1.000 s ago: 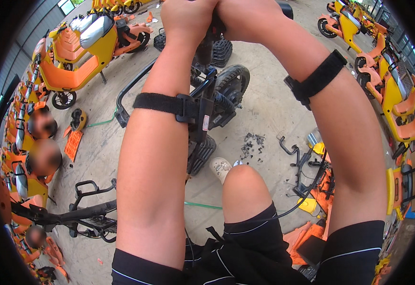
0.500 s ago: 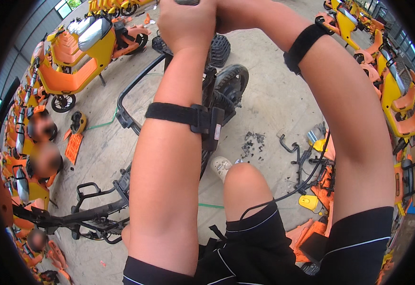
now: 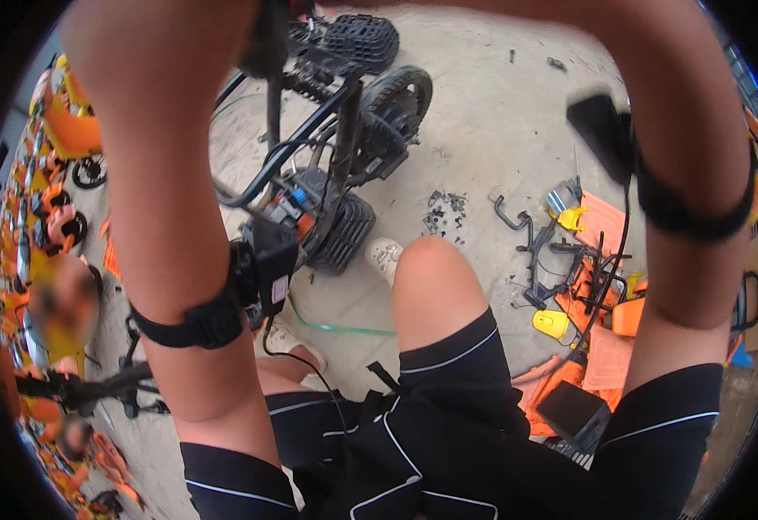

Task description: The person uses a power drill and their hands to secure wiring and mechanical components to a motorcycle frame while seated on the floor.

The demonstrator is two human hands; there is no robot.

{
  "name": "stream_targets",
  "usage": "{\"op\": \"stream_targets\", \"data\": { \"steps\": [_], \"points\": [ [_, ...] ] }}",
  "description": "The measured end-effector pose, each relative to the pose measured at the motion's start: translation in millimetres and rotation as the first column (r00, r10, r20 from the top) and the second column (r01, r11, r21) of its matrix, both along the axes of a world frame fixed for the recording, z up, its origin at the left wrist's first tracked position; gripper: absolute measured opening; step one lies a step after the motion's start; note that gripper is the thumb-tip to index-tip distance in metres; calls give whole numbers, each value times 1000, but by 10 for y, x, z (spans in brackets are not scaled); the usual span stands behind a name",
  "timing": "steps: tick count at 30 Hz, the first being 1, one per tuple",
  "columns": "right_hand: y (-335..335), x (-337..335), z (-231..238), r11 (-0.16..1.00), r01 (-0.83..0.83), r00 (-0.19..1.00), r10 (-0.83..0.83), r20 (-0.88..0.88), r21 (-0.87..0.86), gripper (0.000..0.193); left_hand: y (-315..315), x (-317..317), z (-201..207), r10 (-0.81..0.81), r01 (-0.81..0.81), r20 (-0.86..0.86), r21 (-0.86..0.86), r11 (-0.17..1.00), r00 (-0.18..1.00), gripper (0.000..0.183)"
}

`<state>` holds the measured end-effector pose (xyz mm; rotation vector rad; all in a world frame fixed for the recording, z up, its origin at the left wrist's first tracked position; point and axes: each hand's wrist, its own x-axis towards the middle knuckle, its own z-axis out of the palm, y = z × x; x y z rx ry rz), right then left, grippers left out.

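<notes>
My left forearm rises along the left side and widens at the top edge into what looks like the base of my left hand (image 3: 158,35); its fingers are out of sight. A blurred dark object (image 3: 266,39) lies against it, too smeared to name. My right forearm (image 3: 686,95) bends leftward along the top edge, and the right hand is beyond the picture. Below and between the arms stands a stripped black scooter frame (image 3: 344,130) with its wheel (image 3: 405,117). A black ribbed part (image 3: 348,234) sits low on it, near blue and orange pieces.
Orange panels (image 3: 608,360), a yellow cover (image 3: 550,324) and black metal brackets (image 3: 526,251) lie heaped on the floor at the right. Small black bits (image 3: 445,212) are scattered mid-floor. Several orange and yellow scooters (image 3: 71,130) stand in rows at the left.
Both arms have lifted and spread; the hands, earlier together near the top centre, have gone up and mostly out of view. The view has shifted, uncovering more of the scooter frame.
</notes>
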<state>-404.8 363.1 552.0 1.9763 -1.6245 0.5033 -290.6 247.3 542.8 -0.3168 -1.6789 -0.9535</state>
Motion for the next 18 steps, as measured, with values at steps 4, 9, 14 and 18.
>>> {"op": "stream_targets", "data": {
  "steps": [4,9,14,18],
  "points": [
    [73,532,-652,921,-211,827,-10,562,328,28,-218,724,-599,317,-216,119,-509,833,941,33],
    [-55,943,-1907,752,-504,419,-215,882,423,40,-92,1338,-1519,303,-125,369,-434,892,879,50],
    [-211,1566,-2203,698,-336,280,-567,775,632,43,-71,1999,-2155,386,-456,630,-57,888,674,90],
    [-300,1855,-2350,899,-163,157,-383,910,407,54,29,2220,-2610,-293,-216,566,664,716,771,113]
  ]
}}
